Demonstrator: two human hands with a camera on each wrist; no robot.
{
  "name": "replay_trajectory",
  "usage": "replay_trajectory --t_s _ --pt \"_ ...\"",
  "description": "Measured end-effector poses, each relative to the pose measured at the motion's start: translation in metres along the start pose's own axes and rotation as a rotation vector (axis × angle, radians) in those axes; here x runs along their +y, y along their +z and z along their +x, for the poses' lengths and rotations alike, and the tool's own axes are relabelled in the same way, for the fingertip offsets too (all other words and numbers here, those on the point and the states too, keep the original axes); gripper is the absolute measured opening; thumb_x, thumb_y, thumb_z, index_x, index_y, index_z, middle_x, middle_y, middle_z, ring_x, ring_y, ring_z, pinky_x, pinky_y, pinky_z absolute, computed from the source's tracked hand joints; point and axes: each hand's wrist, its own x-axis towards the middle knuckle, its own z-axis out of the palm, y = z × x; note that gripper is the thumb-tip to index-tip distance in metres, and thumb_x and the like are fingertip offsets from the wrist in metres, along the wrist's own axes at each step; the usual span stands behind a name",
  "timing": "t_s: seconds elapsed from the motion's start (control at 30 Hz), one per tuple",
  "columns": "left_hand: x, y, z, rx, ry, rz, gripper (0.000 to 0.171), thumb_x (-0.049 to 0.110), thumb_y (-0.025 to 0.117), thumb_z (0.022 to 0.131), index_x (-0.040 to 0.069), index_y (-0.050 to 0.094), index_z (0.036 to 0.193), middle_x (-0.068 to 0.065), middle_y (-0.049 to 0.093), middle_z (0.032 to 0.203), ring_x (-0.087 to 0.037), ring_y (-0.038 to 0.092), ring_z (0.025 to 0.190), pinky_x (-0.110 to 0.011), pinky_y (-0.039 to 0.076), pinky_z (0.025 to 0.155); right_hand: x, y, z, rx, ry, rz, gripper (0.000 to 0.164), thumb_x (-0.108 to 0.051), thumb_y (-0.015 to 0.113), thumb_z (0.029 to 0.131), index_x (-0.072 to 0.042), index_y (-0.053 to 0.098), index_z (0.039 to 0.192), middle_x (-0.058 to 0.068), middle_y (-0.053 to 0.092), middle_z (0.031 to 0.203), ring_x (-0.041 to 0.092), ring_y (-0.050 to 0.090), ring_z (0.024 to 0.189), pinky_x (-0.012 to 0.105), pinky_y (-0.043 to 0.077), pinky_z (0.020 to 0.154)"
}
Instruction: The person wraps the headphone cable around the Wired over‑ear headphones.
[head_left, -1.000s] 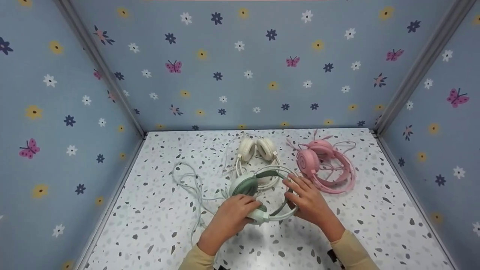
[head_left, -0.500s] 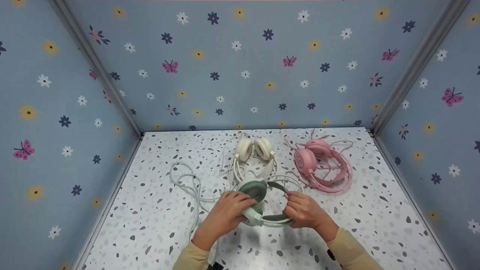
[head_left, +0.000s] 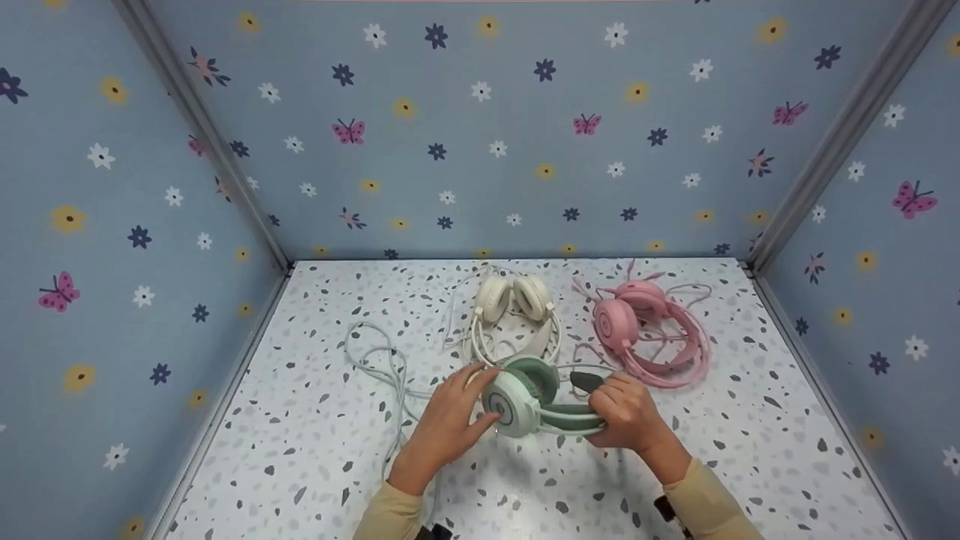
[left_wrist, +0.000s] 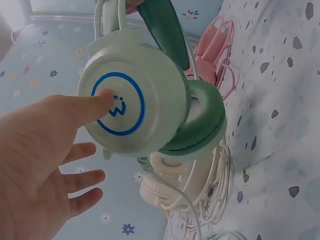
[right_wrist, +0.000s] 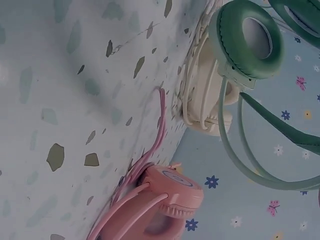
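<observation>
A pair of mint-green headphones (head_left: 515, 412) with dark green ear cushions is held up over the speckled table, ear cups toward the left. My right hand (head_left: 631, 414) grips the headband at its right end. At the other end, my left hand (head_left: 442, 420) has its fingers spread beside the near ear cup. The left wrist view shows the left thumb (left_wrist: 75, 107) over the blue-ringed logo on the cup's outer face, the other fingers standing out straight below it. In the right wrist view the green ear cushion (right_wrist: 272, 50) and headband are seen from the other side; the right hand is almost wholly out of frame.
Cream-white headphones (head_left: 493, 301) lie just behind the green ones, their cords bundled around them. Pink headphones (head_left: 616, 324) lie at the back right with a coiled cable. The green pair's pale cable (head_left: 396, 379) loops across the table's left. Flower-patterned walls (head_left: 480, 195) enclose the table.
The green headphones have turned so the near cup's outer face shows. My right hand has closed on the headband; my left hand has loosened from its hold on the ear cup and spread its fingers.
</observation>
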Motion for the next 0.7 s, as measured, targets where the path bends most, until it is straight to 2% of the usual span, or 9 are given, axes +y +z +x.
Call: replay_trajectory --t_s 0.07,0.17,0.27,0.33,0.47,0.57,0.6,0.7 --pt "-0.003 0.002 -0.004 0.043 -0.044 -0.051 0.070 0.030 0.074 0.088 0.013 0.040 0.147 -0.009 0.043 0.142 -0.027 0.045 0.128 -0.049 0.041 0.097 0.002 -0.002 -0.006 -0.008 0.074 -0.009 0.022 -0.020 0.060 0.062 -0.013 0.039 0.060 -0.005 0.033 0.055 0.012 0.032 0.045 0.030 0.029 0.043" --pt "-0.010 0.006 -0.009 0.075 -0.112 -0.186 0.063 0.027 0.064 0.096 0.012 0.035 0.149 -0.006 0.041 0.144 -0.023 0.042 0.131 -0.047 0.037 0.102 0.004 -0.006 -0.013 -0.014 0.197 -0.013 0.026 -0.024 0.066 0.059 -0.012 0.043 0.062 -0.005 0.038 0.057 0.011 0.037 0.047 0.030 0.033 0.044" --pt "-0.016 0.014 -0.014 0.058 -0.182 -0.312 0.050 0.027 0.051 0.103 0.013 0.036 0.149 -0.004 0.041 0.144 -0.021 0.038 0.134 -0.045 0.034 0.106 0.005 -0.012 -0.016 -0.005 0.353 0.005 0.026 -0.023 0.070 0.059 -0.011 0.050 0.067 -0.005 0.044 0.059 0.008 0.039 0.049 0.029 0.035 0.043" --pt "-0.019 0.021 -0.016 0.030 -0.209 -0.362 0.045 0.024 0.045 0.105 0.011 0.038 0.148 -0.005 0.041 0.145 -0.023 0.037 0.135 -0.046 0.032 0.107 0.005 -0.019 -0.014 0.006 0.467 0.025 0.023 -0.019 0.071 0.058 -0.010 0.052 0.068 -0.006 0.044 0.058 0.002 0.036 0.050 0.028 0.034 0.042" --pt "-0.022 0.035 -0.015 0.021 -0.199 -0.315 0.047 0.015 0.048 0.103 0.008 0.036 0.148 -0.010 0.039 0.146 -0.027 0.036 0.136 -0.047 0.031 0.107 0.003 -0.038 0.004 0.047 0.673 0.190 0.020 0.000 0.066 0.053 -0.008 0.053 0.066 -0.004 0.042 0.053 -0.004 0.031 0.054 0.024 0.028 0.042" --pt "-0.021 0.042 -0.009 0.091 -0.173 -0.249 0.048 0.016 0.050 0.102 0.006 0.037 0.147 -0.013 0.042 0.145 -0.029 0.039 0.134 -0.047 0.033 0.106 0.001 -0.053 0.023 0.089 0.788 0.358 0.024 0.013 0.058 0.051 -0.005 0.052 0.066 0.000 0.037 0.052 0.000 0.028 0.053 0.024 0.022 0.043" --pt "-0.021 0.043 -0.006 0.121 -0.168 -0.242 0.045 0.018 0.050 0.103 0.006 0.040 0.145 -0.012 0.046 0.141 -0.027 0.044 0.130 -0.046 0.036 0.104 0.000 -0.056 0.027 0.102 0.826 0.403 0.025 0.016 0.057 0.052 -0.003 0.051 0.066 0.001 0.036 0.053 0.002 0.028 0.052 0.025 0.022 0.044" --pt "-0.021 0.047 0.001 0.196 -0.150 -0.305 0.029 0.020 0.045 0.105 0.005 0.057 0.126 -0.007 0.061 0.113 -0.021 0.060 0.102 -0.039 0.048 0.086 0.000 -0.063 0.030 0.174 0.953 0.535 0.025 0.022 0.054 0.057 -0.001 0.050 0.066 0.000 0.035 0.057 0.008 0.028 0.053 0.028 0.020 0.046"
